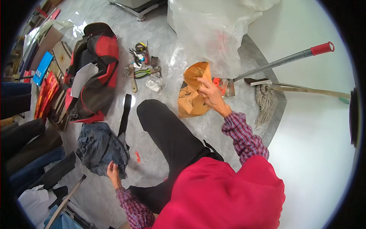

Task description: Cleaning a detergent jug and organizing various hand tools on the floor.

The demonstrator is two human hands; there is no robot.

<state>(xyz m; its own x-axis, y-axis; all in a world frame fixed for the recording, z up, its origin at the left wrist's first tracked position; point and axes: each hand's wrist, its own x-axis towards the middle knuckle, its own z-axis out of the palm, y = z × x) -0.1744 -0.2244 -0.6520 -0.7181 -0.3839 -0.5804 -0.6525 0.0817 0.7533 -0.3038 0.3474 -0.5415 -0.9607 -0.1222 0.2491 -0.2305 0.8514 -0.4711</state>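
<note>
My right hand (212,96) is at the open mouth of an orange-brown printed bag (193,101), its fingers bent over the rim; whether they pinch it is hard to tell. Lower left, my left hand (113,171) lies at the edge of a dark blue-grey plastic bag (101,146), and its grip is not clear. A black strap (125,114) reaches up from beside that bag. Beyond it lies a red and black fabric bag (107,77) with a white paper (83,78) on it. Pliers with green handles (142,73), a tape measure (140,47) and other hand tools lie on the floor.
A dustpan with a long metal handle (274,64) and a string mop (262,100) are by the wall at right. Translucent plastic sheeting (211,31) covers something at the top. Hanging trousers (37,160) and a blue packet (43,68) are at left. An orange-red scrap (137,157) lies near my leg.
</note>
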